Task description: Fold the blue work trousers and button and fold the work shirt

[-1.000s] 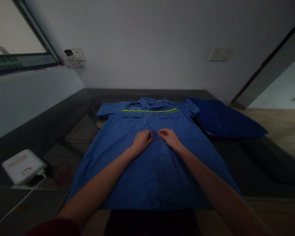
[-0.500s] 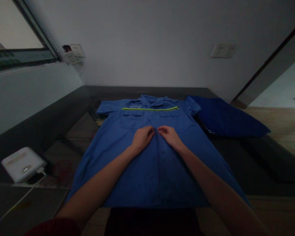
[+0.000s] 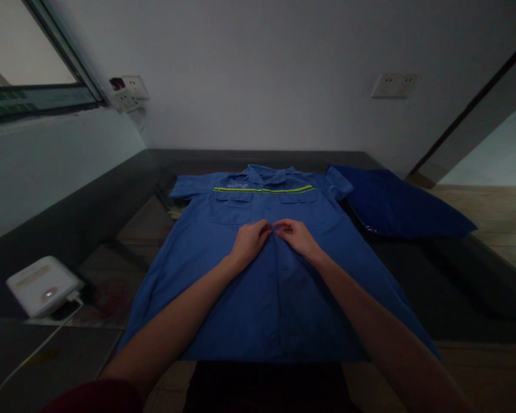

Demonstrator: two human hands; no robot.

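A blue short-sleeved shirt (image 3: 232,298) lies spread face up on the dark table, its collar at the far side. A yellow-green stripe with letters above it crosses the chest, over two flap pockets. Around the middle of the front opening, my left hand (image 3: 252,238) pinches the edge of the shirt front. Just across from it my right hand (image 3: 296,234) pinches the facing edge, and the fingertips nearly meet. Any button between them is hidden by the fingers. Below the hands the front edges lie close together.
To the right of the shirt lies a darker blue bag-like item (image 3: 399,203). A white box-shaped device (image 3: 45,287) with a cable sits at the left on the dark table (image 3: 413,275). Wall sockets (image 3: 395,86) are mounted behind, and a window frame is at upper left.
My right fingertips have moved slightly left, closer to my left ones at the shirt's front edge. The shirt itself lies as before, and the view has shifted a little.
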